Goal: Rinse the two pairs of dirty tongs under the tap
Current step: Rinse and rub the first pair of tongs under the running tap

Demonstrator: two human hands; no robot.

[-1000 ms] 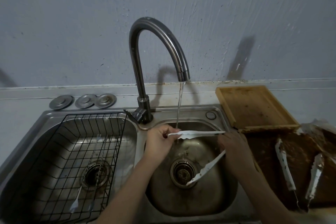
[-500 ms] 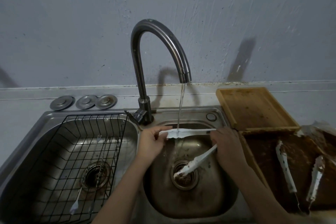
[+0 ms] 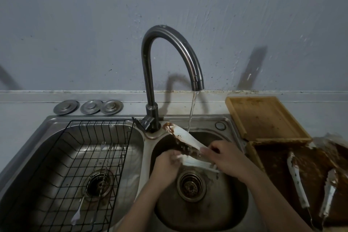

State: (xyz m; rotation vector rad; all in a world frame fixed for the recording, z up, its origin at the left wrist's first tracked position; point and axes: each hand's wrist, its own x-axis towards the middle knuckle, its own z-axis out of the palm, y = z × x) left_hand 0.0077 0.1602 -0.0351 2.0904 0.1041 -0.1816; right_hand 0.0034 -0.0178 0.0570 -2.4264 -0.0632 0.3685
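White tongs [image 3: 183, 136] smeared with brown sauce are held over the right sink basin [image 3: 235, 211]. One arm of these tongs points up-left, with its dirty tip near the tap base, and the water stream [image 3: 191, 114] from the curved tap [image 3: 170, 56] lands on it. The other arm lies lower between my hands. My right hand [image 3: 227, 156] grips the tongs near the hinge end. My left hand [image 3: 166, 162] holds the lower arm's tip. A second dirty pair of tongs [image 3: 297, 179] lies on a sauce-covered tray [image 3: 312, 165] at the right.
A black wire rack [image 3: 62, 156] sits in the left basin with thin utensils inside. Three metal plugs [image 3: 88, 107] lie on the ledge behind it. A wooden board [image 3: 263, 118] rests right of the sink, against the wall.
The tongs have been turned: the upper arm, level under the stream before, now points up-left with its dirty tip raised. Both hands have moved lower and closer together.
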